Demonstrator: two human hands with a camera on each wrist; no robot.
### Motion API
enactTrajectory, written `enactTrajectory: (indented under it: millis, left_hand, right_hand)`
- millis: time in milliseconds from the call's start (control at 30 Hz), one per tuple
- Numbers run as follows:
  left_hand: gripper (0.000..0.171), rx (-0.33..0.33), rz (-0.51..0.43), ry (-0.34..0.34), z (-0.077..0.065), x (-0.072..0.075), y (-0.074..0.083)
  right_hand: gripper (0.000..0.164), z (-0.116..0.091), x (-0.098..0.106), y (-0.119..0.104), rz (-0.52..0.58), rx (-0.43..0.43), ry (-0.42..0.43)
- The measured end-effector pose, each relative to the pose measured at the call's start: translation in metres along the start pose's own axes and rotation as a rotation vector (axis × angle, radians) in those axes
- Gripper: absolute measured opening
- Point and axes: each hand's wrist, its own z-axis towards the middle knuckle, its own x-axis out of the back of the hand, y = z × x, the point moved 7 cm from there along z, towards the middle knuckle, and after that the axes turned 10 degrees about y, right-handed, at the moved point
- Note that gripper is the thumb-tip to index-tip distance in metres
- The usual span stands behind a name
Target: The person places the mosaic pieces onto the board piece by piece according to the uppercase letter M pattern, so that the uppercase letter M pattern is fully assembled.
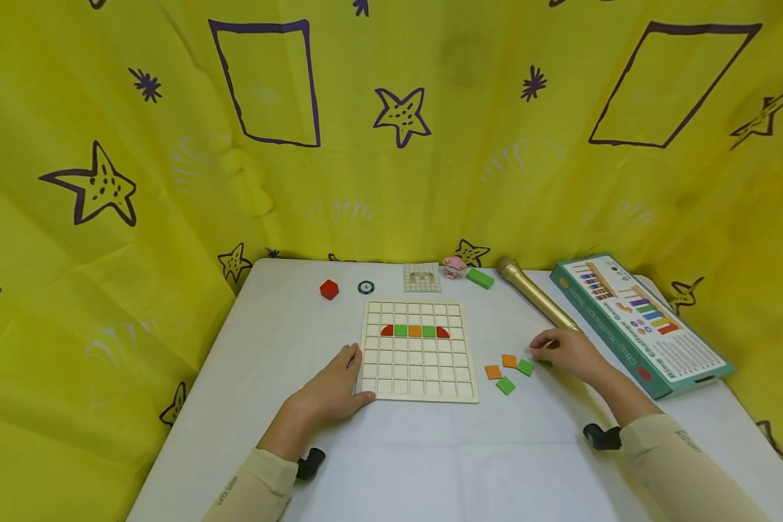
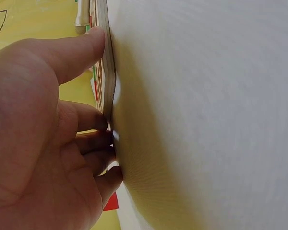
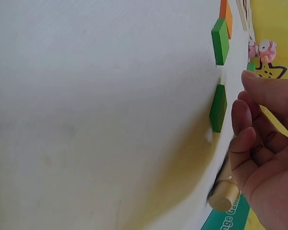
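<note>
A pale wooden grid board (image 1: 420, 387) lies on the table, with a red, green, orange, green and red row of tiles (image 1: 415, 331) on its upper part. My left hand (image 1: 331, 386) rests against the board's lower left corner, thumb on the near edge, fingers along the left side. My right hand (image 1: 569, 353), fingers loosely bent and holding nothing, hovers over a green square tile (image 3: 218, 109), apart from it in the right wrist view. Left of this hand lie two orange tiles (image 1: 510, 360) and two more green tiles (image 1: 505, 385).
Behind the board are a small pattern card (image 1: 422, 278), a pink figurine (image 1: 454, 267), a green block (image 1: 479, 278), a black-and-white disc (image 1: 366, 288) and a red many-sided piece (image 1: 329, 289). A gold microphone (image 1: 538, 296) and a game box (image 1: 639, 326) lie to the right.
</note>
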Motion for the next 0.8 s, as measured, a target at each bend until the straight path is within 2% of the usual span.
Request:
enactTrajectory:
  millis: [333,800]
  left_hand:
    - [0.091,-0.002,-0.001,-0.002,0.000,-0.002,-0.002]
    - [0.090,-0.021,0.024,0.002,0.001,-0.002,0.000]
  right_hand:
    - [0.016,-0.008,0.008,0.010,-0.032,0.019,0.026]
    - [0.029,-0.012,0.004,0.019,0.004,0.008,0.003]
